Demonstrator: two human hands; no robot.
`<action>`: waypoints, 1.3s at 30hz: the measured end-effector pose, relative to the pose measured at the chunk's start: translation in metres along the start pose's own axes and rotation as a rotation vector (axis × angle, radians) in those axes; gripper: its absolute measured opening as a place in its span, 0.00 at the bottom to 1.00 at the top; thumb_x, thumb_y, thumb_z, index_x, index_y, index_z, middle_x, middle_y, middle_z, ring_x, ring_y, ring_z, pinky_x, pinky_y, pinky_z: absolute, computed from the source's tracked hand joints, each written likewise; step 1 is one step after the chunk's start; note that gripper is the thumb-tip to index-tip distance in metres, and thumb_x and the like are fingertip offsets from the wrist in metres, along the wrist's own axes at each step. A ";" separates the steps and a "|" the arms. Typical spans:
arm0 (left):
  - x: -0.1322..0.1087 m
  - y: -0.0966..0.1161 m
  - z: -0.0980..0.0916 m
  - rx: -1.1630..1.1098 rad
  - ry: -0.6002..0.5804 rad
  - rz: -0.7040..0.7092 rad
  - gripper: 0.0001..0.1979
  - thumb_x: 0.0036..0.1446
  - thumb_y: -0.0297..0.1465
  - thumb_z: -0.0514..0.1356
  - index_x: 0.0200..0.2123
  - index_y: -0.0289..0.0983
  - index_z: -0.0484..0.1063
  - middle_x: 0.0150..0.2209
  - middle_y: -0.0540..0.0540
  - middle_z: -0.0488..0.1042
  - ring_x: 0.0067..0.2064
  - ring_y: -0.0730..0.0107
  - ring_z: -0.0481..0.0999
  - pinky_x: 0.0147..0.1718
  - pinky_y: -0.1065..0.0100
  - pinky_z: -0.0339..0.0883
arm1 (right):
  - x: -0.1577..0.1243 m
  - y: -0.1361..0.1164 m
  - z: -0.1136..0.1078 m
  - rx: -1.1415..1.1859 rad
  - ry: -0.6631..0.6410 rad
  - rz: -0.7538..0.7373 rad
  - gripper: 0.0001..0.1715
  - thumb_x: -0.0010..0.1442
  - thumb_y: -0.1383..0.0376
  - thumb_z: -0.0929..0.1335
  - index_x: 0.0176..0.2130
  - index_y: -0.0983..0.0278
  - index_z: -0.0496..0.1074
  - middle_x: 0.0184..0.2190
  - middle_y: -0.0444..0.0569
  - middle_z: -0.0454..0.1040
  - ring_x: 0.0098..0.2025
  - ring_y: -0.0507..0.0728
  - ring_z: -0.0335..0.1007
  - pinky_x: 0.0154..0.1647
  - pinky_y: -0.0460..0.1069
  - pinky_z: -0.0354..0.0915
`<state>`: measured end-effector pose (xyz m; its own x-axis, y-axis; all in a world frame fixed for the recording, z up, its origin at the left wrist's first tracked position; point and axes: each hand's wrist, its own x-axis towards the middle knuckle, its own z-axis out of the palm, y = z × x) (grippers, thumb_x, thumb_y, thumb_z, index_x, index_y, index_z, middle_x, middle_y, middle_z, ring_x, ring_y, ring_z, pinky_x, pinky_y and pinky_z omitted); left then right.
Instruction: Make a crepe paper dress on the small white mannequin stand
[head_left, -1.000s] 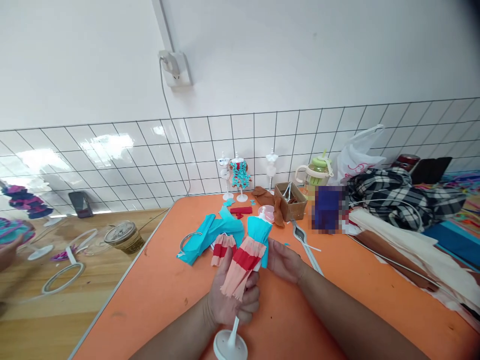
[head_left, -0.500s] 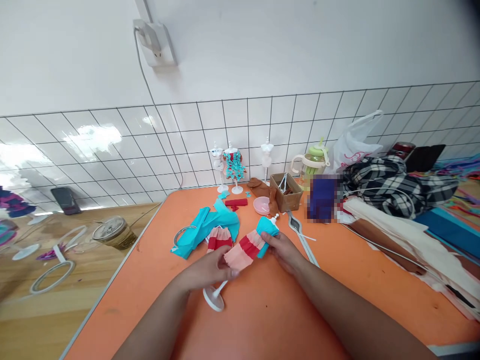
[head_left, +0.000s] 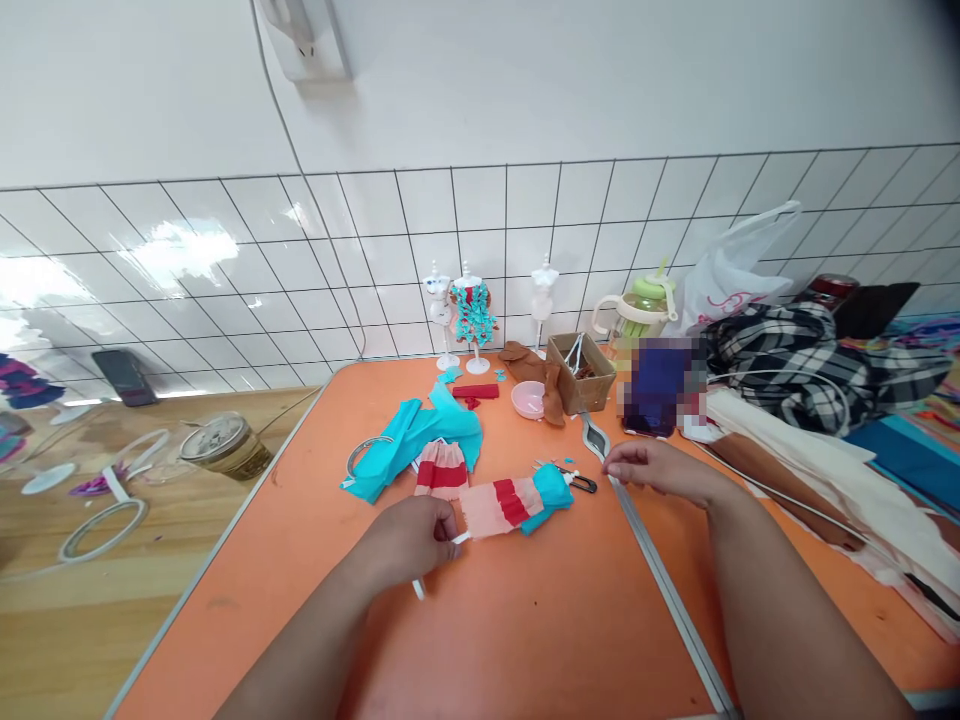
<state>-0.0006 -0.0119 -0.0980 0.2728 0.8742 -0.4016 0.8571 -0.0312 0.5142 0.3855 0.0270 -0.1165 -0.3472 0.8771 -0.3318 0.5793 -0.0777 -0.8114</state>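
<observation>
A small dress-form doll [head_left: 512, 500] in a teal, red and pink crepe-paper dress lies on its side on the orange table [head_left: 525, 630]. My left hand [head_left: 415, 537] is closed on the doll's white stand pole just below the skirt. My right hand [head_left: 654, 470] hovers to the right of the doll with its fingers curled together over a long metal strip [head_left: 660, 580]. What those fingers hold, if anything, is hidden. Small scissors [head_left: 576, 480] lie between the doll's top and my right hand.
Teal paper [head_left: 420, 440], a red-and-pink ruffle [head_left: 441, 468], a tape ring [head_left: 362, 455], a pink dish [head_left: 527, 399] and a brown box [head_left: 581, 385] lie behind. Three small dress forms [head_left: 472, 315] stand at the tiled wall. Plaid cloth [head_left: 780, 350] and paper rolls fill the right side. A lidded cup [head_left: 223, 447] stands on the left wooden table.
The doll went from held upright in both hands to lying flat on the table. My right hand let go of its teal top and moved right, over the metal strip.
</observation>
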 end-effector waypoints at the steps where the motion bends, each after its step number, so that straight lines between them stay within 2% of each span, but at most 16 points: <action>1: 0.000 0.001 0.001 0.036 0.009 -0.018 0.05 0.43 0.35 0.61 0.25 0.40 0.71 0.28 0.51 0.75 0.30 0.66 0.73 0.22 0.70 0.54 | 0.004 0.004 0.001 -0.088 0.083 0.004 0.22 0.54 0.48 0.69 0.36 0.64 0.76 0.32 0.49 0.77 0.34 0.56 0.71 0.27 0.46 0.61; 4: 0.002 0.001 0.006 0.010 0.023 0.003 0.05 0.46 0.35 0.60 0.26 0.40 0.71 0.28 0.51 0.75 0.30 0.66 0.73 0.23 0.71 0.55 | 0.013 0.016 0.003 -0.281 0.191 0.045 0.17 0.52 0.51 0.69 0.32 0.63 0.76 0.29 0.47 0.76 0.33 0.56 0.70 0.32 0.47 0.61; 6: 0.006 0.000 0.008 -0.069 0.059 0.029 0.06 0.48 0.36 0.59 0.26 0.40 0.70 0.27 0.51 0.75 0.29 0.67 0.72 0.23 0.71 0.56 | 0.014 0.021 0.002 -0.333 0.221 0.076 0.16 0.53 0.52 0.68 0.31 0.62 0.75 0.29 0.46 0.76 0.33 0.56 0.71 0.31 0.47 0.61; 8: 0.009 -0.001 0.006 -0.204 0.042 0.032 0.08 0.49 0.37 0.59 0.25 0.39 0.68 0.25 0.51 0.74 0.28 0.68 0.72 0.23 0.71 0.57 | 0.012 0.025 -0.002 -0.372 0.246 0.110 0.16 0.54 0.52 0.67 0.31 0.62 0.75 0.30 0.47 0.77 0.34 0.57 0.71 0.31 0.47 0.60; 13: 0.001 0.002 -0.016 -0.641 -0.257 0.076 0.12 0.46 0.39 0.65 0.27 0.37 0.68 0.23 0.52 0.73 0.26 0.69 0.73 0.28 0.69 0.65 | 0.011 0.025 -0.005 -0.437 0.269 0.162 0.15 0.56 0.54 0.66 0.31 0.62 0.75 0.31 0.47 0.77 0.34 0.56 0.71 0.29 0.47 0.58; 16: -0.004 0.002 -0.022 -0.704 -0.339 0.072 0.14 0.45 0.39 0.66 0.27 0.37 0.68 0.23 0.53 0.72 0.25 0.71 0.72 0.27 0.69 0.65 | 0.016 0.023 -0.002 -0.493 0.285 0.147 0.14 0.57 0.55 0.66 0.30 0.61 0.73 0.31 0.47 0.77 0.33 0.55 0.71 0.29 0.47 0.58; 18: -0.001 0.001 -0.016 -0.592 -0.299 0.052 0.13 0.46 0.39 0.65 0.27 0.37 0.67 0.24 0.52 0.72 0.26 0.70 0.72 0.26 0.70 0.63 | 0.017 0.023 -0.001 -0.540 0.323 0.178 0.12 0.56 0.56 0.66 0.31 0.61 0.73 0.32 0.47 0.77 0.34 0.55 0.71 0.28 0.46 0.57; 21: 0.007 0.000 0.004 -0.264 -0.096 0.005 0.11 0.47 0.39 0.63 0.27 0.38 0.67 0.27 0.50 0.73 0.28 0.69 0.71 0.24 0.71 0.59 | 0.017 0.023 -0.002 -0.583 0.360 0.255 0.10 0.56 0.57 0.66 0.31 0.61 0.72 0.34 0.49 0.77 0.35 0.57 0.71 0.27 0.47 0.55; 23: 0.012 0.002 0.015 -0.081 -0.008 -0.014 0.12 0.48 0.42 0.61 0.26 0.38 0.67 0.29 0.50 0.74 0.29 0.68 0.71 0.23 0.71 0.56 | 0.015 0.022 -0.003 -0.604 0.364 0.307 0.14 0.58 0.54 0.65 0.30 0.62 0.71 0.32 0.51 0.77 0.34 0.58 0.71 0.26 0.48 0.55; 25: 0.013 0.004 0.019 0.003 0.020 -0.024 0.14 0.50 0.45 0.59 0.26 0.39 0.68 0.30 0.49 0.74 0.29 0.68 0.71 0.22 0.71 0.54 | 0.014 0.021 -0.002 -0.624 0.357 0.347 0.19 0.59 0.51 0.62 0.29 0.62 0.71 0.31 0.52 0.76 0.31 0.59 0.71 0.25 0.49 0.54; 29: 0.010 0.004 0.009 -0.025 0.027 -0.003 0.18 0.53 0.49 0.56 0.26 0.39 0.68 0.27 0.50 0.72 0.28 0.69 0.69 0.22 0.71 0.52 | 0.017 0.018 0.005 -0.648 0.330 0.339 0.20 0.58 0.50 0.63 0.31 0.62 0.72 0.36 0.53 0.75 0.35 0.59 0.71 0.27 0.49 0.56; 32: 0.007 -0.001 -0.006 -0.110 0.063 0.016 0.23 0.55 0.52 0.52 0.24 0.38 0.66 0.25 0.50 0.69 0.27 0.69 0.68 0.23 0.70 0.53 | 0.021 0.017 0.011 -0.669 0.325 0.341 0.14 0.57 0.55 0.65 0.32 0.63 0.73 0.42 0.55 0.73 0.38 0.59 0.72 0.29 0.49 0.57; 35: 0.005 -0.005 -0.016 -0.167 0.133 -0.008 0.24 0.55 0.53 0.52 0.24 0.38 0.66 0.26 0.49 0.70 0.29 0.67 0.69 0.25 0.69 0.55 | 0.024 0.017 0.014 -0.675 0.319 0.350 0.10 0.57 0.61 0.64 0.32 0.62 0.73 0.41 0.55 0.74 0.39 0.60 0.72 0.30 0.49 0.57; 39: 0.005 -0.004 -0.019 -0.191 0.219 -0.028 0.22 0.56 0.52 0.53 0.23 0.39 0.64 0.24 0.51 0.69 0.28 0.68 0.67 0.26 0.70 0.54 | 0.021 0.019 0.009 -0.667 0.332 0.388 0.11 0.55 0.62 0.67 0.39 0.61 0.73 0.41 0.55 0.76 0.42 0.61 0.72 0.33 0.50 0.60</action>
<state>-0.0108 0.0022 -0.0879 0.1315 0.9579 -0.2552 0.7598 0.0679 0.6466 0.3824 0.0399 -0.1435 0.1411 0.9480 -0.2853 0.9637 -0.1974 -0.1795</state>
